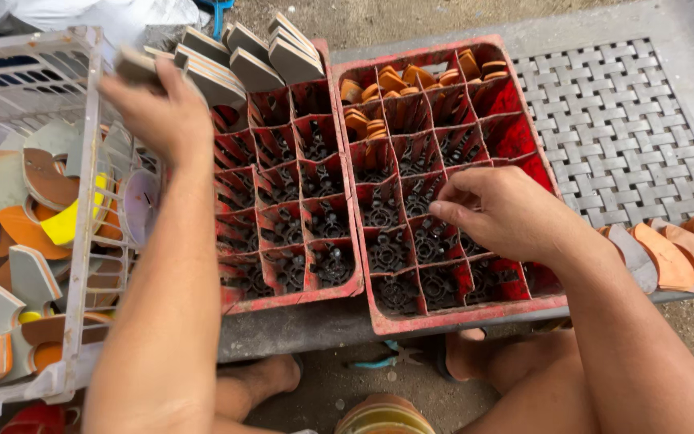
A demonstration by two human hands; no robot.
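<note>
Two red divided crates stand side by side before me. My left hand (pixel 162 112) is raised at the far left corner of the left crate (pixel 339 283), gripping a flat grey-brown piece (pixel 134 64) beside a row of similar flat pieces (pixel 255 60) standing on edge. My right hand (pixel 504 213) hovers over the middle cells of the right crate (pixel 516 137), fingers curled; nothing is visible in it. Small orange pieces (pixel 399 80) fill that crate's far cells.
A white plastic basket (pixel 82 201) on the left holds several grey, orange and yellow offcuts. A grey woven mat (pixel 620 120) lies at the right, with curved orange and grey pieces (pixel 668 253) on its near edge. My bare feet rest on the ground below.
</note>
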